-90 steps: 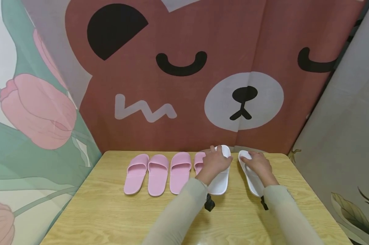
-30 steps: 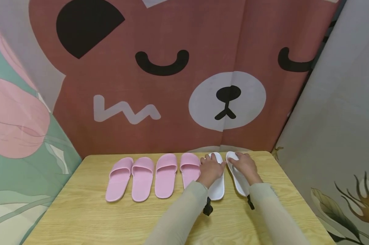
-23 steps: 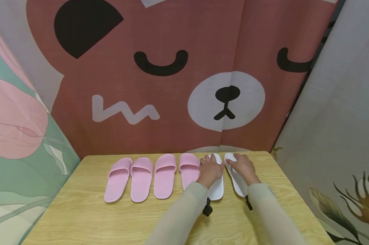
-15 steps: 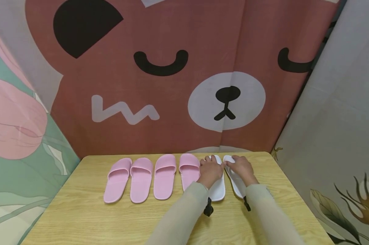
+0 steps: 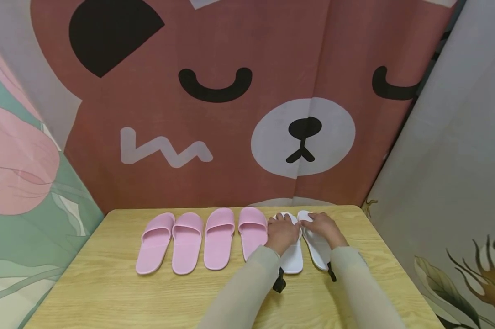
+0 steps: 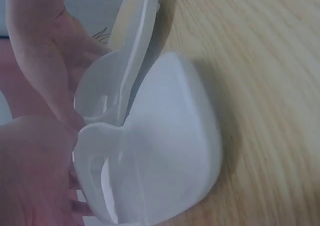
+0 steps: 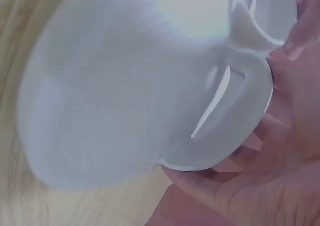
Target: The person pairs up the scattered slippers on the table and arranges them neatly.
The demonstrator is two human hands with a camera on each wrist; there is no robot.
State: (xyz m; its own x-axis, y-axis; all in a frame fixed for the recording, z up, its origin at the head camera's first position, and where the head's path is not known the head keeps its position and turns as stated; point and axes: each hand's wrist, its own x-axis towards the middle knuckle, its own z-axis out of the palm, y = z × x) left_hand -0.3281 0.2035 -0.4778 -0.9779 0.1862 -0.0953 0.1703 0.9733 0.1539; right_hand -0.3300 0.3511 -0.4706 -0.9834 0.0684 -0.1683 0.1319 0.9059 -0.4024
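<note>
Two white slippers lie side by side at the right end of a row, toes toward the back. My left hand (image 5: 282,233) grips the left white slipper (image 5: 292,261) over its strap, covering most of the toe end. The right white slipper (image 5: 317,251) is slightly tilted, and my right hand (image 5: 324,230) holds it around the strap from the outer side. In the left wrist view the straps of both slippers meet, and the right slipper (image 6: 137,50) leans up on its edge. The right wrist view has the right slipper's sole bed (image 7: 110,105) up close.
Pink slippers stand to the left: one at the far end (image 5: 155,246), then a second (image 5: 187,246), a third (image 5: 219,242) and another (image 5: 252,233) beside my left hand. They rest on a wooden table (image 5: 140,301). A bear-print curtain (image 5: 214,183) hangs behind its back edge.
The right white slipper has come left, in my right hand, up against the left one. The left white slipper has shifted closer to the pink row. The head view has turned right.
</note>
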